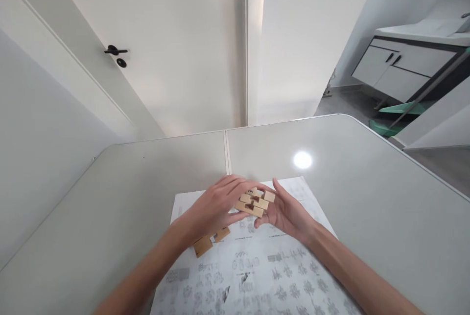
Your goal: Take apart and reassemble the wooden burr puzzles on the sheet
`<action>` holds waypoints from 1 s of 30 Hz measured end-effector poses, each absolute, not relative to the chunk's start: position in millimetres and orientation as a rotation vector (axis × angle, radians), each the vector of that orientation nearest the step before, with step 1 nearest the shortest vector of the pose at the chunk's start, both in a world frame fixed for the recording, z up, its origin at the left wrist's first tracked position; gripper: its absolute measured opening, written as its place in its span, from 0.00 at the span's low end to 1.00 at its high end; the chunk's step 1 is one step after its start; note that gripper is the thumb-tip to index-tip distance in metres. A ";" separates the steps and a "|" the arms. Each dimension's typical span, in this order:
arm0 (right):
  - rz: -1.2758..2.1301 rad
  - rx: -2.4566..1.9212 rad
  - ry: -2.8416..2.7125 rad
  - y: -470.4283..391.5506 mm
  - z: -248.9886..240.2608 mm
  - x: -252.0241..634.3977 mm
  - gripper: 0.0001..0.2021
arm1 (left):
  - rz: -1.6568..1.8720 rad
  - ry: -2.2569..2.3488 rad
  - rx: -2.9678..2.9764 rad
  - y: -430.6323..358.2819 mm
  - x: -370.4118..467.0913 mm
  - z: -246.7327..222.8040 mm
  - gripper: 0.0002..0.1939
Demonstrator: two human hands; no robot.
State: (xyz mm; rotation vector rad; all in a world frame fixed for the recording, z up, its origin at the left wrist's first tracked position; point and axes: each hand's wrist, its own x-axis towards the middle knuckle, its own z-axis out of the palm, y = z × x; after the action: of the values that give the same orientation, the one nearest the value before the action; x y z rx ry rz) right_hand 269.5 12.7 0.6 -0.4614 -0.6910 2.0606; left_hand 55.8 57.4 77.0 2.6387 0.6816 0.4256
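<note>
Both forearms reach in from the bottom edge over a printed sheet [257,271] that lies on the grey table [367,197]. Above the sheet's far half, the left hand [215,205] and right hand [284,212] close from either side on a cluster of notched wooden bars [255,201]. The left fingers curl over the cluster's near-left side, pressed together against the wood; the right fingers cup it from the right, thumb up and fingertips under the bars. The cluster is held just above the sheet, several bars already interlocked, with dark gaps between them where notches are not filled.

One more notched piece [211,240] lies loose on the sheet, just below the left wrist and touching neither hand.

As a judgement, the assembly is partly done: most bars seem joined, at least one piece is left to fit, and the open gaps suggest the cluster is not yet locked tight. Whether other pieces are hidden beneath the hands cannot be told.
</note>
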 end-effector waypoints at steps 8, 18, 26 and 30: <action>2.060 -0.458 -0.524 13.4 -3.5 267.9 0.16 | 0.592 1.010 2.175 57.6 49.1 61.5 0.30; 1.958 -0.576 -0.794 10.7 2.0 260.6 0.22 | 0.650 1.245 1.745 48.8 63.1 46.5 0.14; 1.759 -0.726 -0.843 10.0 -2.2 256.8 0.15 | 0.879 1.284 1.422 43.3 53.4 24.4 0.18; 1.707 -0.762 -0.823 11.0 -7.5 256.4 0.15 | 0.870 1.077 1.239 46.0 46.6 16.0 0.23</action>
State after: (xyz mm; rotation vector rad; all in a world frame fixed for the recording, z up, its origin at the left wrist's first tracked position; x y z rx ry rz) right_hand 256.4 11.0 -7.5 -0.7616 -0.8225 1.7073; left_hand 46.6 46.0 16.0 1.2392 1.0773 0.8700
